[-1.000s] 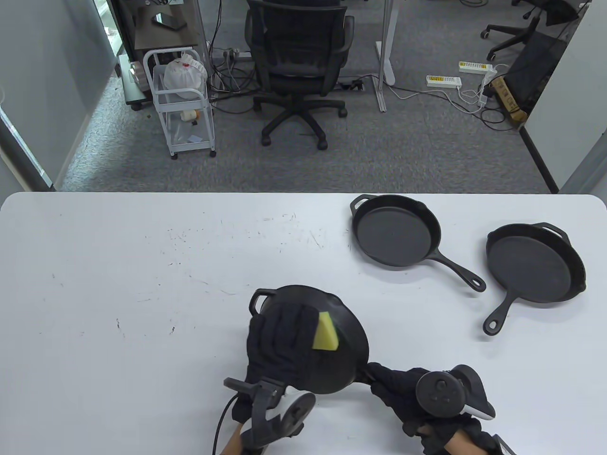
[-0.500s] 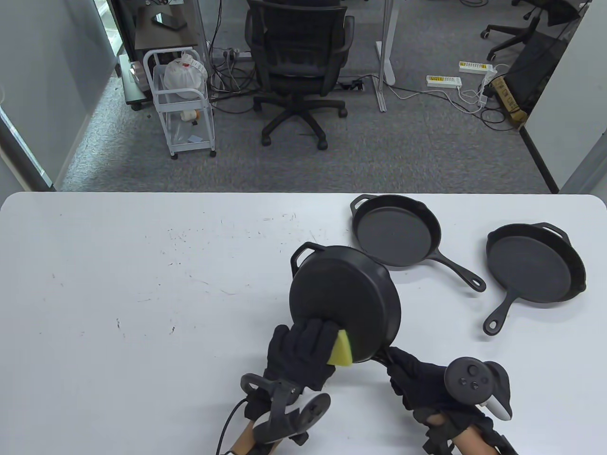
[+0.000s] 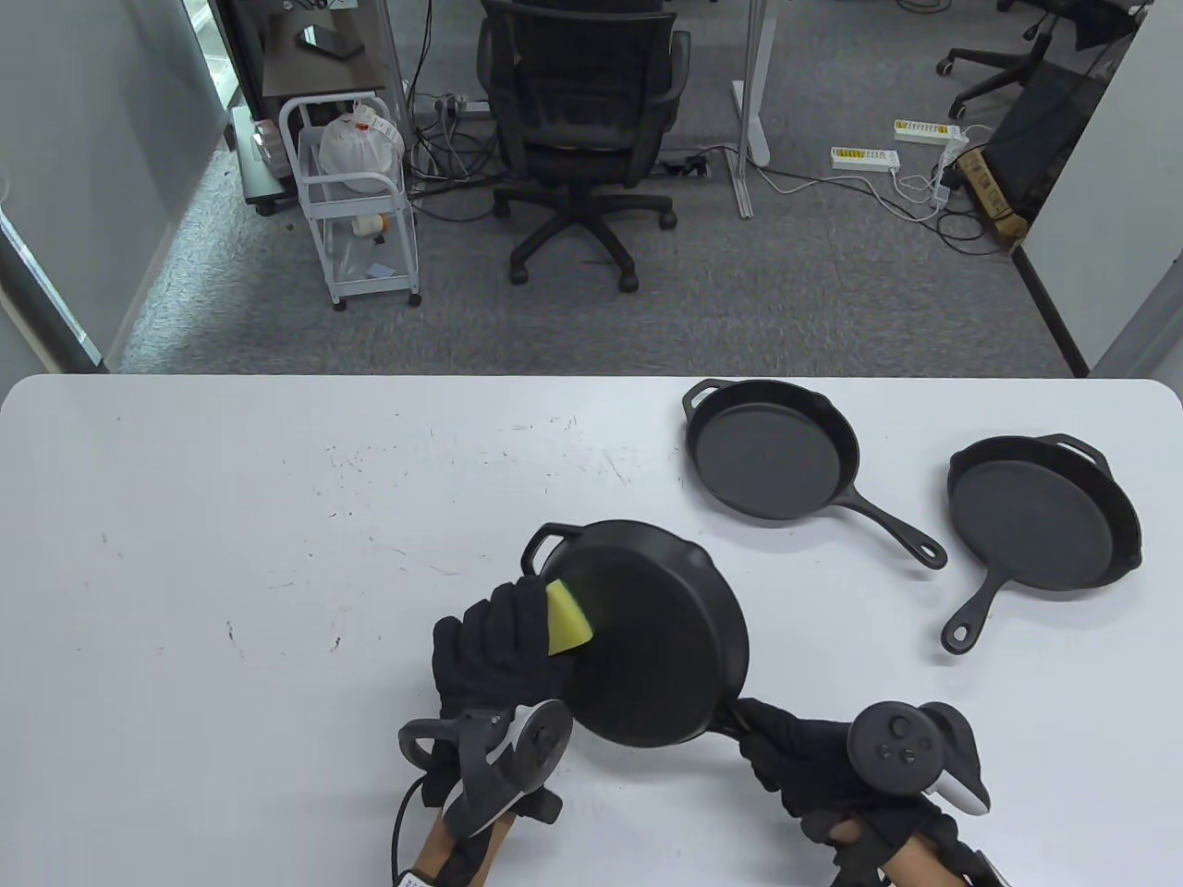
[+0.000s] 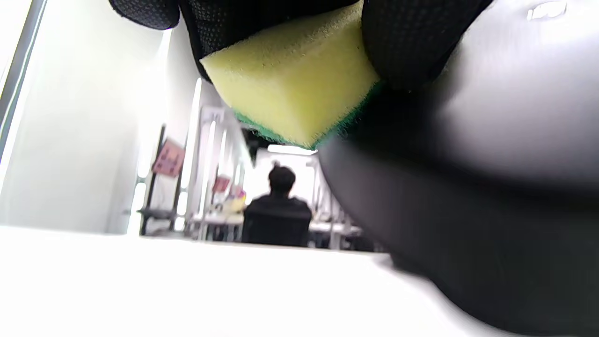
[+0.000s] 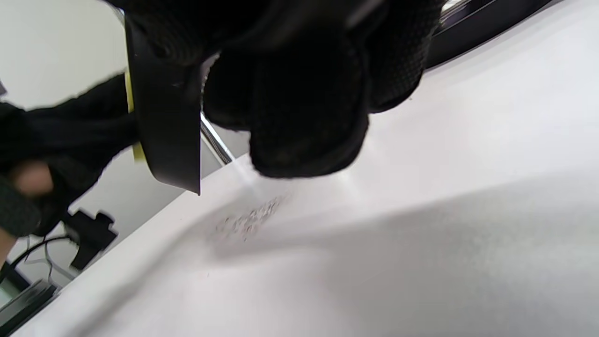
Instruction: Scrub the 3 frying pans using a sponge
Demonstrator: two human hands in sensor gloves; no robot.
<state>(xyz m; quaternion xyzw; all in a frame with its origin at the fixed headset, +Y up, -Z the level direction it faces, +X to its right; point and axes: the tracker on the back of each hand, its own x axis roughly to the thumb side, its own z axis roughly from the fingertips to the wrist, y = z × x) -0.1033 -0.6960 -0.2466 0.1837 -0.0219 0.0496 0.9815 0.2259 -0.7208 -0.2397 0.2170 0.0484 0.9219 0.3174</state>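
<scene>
A black frying pan (image 3: pixel 647 637) is held bottom-up and tilted above the table's front middle. My right hand (image 3: pixel 795 753) grips its handle at the lower right. My left hand (image 3: pixel 504 642) pinches a yellow sponge (image 3: pixel 566 626) against the pan's left underside. In the left wrist view the sponge (image 4: pixel 290 89), yellow with a green layer, sits between my fingertips (image 4: pixel 412 37) and the dark pan (image 4: pixel 468 210). Two more black pans lie upright on the table: one (image 3: pixel 772 453) at the back, one (image 3: pixel 1035 527) at the far right.
The white table (image 3: pixel 277 573) is scuffed. Beyond its far edge stand an office chair (image 3: pixel 578 120) and a white wire cart (image 3: pixel 356 194) on grey carpet, with power strips (image 3: pixel 864 157) and cables to the right.
The held pan swung out toward the back pan, then came back left and nearer. My left hand slid the sponge from the pan's lower edge up to its left side.
</scene>
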